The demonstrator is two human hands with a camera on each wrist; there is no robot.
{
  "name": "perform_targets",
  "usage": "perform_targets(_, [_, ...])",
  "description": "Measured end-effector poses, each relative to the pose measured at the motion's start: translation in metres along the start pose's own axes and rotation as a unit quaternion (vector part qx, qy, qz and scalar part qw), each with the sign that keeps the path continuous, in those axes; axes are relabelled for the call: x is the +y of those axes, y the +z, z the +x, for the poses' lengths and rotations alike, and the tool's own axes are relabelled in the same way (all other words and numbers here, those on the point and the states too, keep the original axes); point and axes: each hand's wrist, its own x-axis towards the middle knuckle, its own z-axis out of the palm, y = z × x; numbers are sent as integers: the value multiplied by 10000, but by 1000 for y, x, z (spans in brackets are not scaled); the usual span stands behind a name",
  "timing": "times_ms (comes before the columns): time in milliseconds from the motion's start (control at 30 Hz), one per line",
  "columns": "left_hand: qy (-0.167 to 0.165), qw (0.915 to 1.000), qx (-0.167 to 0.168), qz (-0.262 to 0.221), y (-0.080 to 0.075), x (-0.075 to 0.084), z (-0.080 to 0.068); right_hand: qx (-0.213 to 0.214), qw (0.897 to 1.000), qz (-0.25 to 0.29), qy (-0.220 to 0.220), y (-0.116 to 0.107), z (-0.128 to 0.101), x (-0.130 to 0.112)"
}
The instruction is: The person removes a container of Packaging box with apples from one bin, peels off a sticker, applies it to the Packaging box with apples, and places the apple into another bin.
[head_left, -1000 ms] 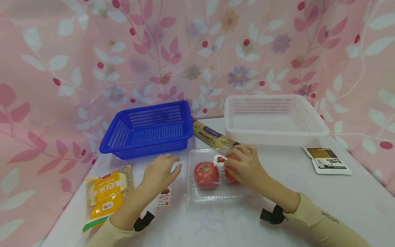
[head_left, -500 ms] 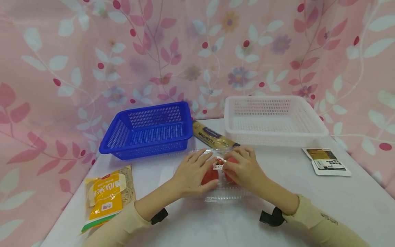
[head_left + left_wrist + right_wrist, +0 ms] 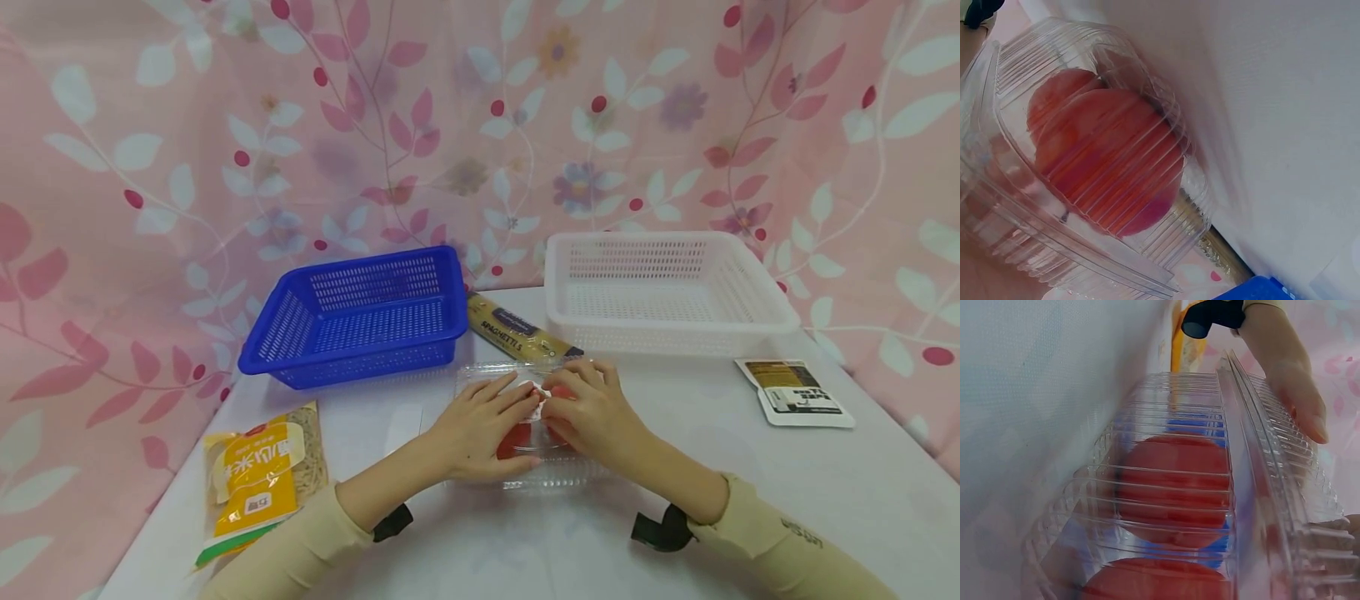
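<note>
Lower left: yellow noodle packet (image 3: 258, 479). Centre: left hand (image 3: 480, 425) and right hand (image 3: 592, 412), fingers flat, pressing the clear tomato box (image 3: 525, 433), likely steadying its lid. Behind: blue basket (image 3: 360, 317), white basket (image 3: 660, 287).

Even, soft light fills the head view, bright and shadowless save for faint grey smudges under the forearms on the white table (image 3: 750, 517). The floral backdrop (image 3: 150, 167) bows at the left and right edges of the picture, a wide-lens stretch, and its print reads slightly soft throughout. Small print on the packets along the table's left and right edges is unreadable. Both wrist views are close and blurred: the ribbed clear plastic box (image 3: 1085, 187) smears into streaks, with pale sheen along its ridges, and the tomatoes (image 3: 1175, 487) inside show as red shapes without sharp outline. The tabletop there washes out to a near-featureless grey-white.
</note>
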Motion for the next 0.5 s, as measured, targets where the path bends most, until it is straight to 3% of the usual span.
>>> perform_targets(233, [38,9999,-93,105,-1,1,0,-407,9991,-53,44,-3,0,-1])
perform_targets(500, [273,9991,64,333,-1,1,-5,-440,9985,-73,-307,-4,0,0])
